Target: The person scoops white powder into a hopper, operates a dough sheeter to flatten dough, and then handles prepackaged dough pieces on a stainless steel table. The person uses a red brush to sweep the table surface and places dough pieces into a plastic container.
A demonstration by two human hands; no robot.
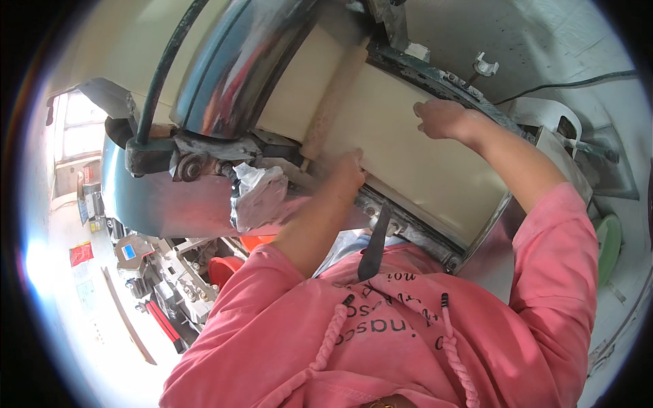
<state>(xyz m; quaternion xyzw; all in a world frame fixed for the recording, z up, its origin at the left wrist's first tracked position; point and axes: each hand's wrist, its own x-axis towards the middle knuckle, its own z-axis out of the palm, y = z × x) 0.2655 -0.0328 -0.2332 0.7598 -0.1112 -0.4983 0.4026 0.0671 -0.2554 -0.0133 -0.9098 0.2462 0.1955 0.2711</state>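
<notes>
A broad, smooth cream sheet, apparently dough (pixel 403 117), lies over the bed of a roller machine. Across it rests a wooden rolling pin (pixel 334 97), dusted pale and partly blurred. At the sheet's near edge is my left hand (pixel 352 167), just right of the pin's near end. Motion blurs its fingers, so whether they pinch the edge is unclear. My right hand (pixel 443 118) is over the far side of the sheet with its fingers curled. I cannot make out anything in it, nor whether it touches the sheet.
A shiny metal drum cover (pixel 224 71) curves up at the left, beside a dark bent bar (pixel 166 66). Plastic film wraps a machine part (pixel 260 194). A dark flat lever (pixel 375 245) sticks out toward my body. The machine's side rail (pixel 423 76) runs along the far edge.
</notes>
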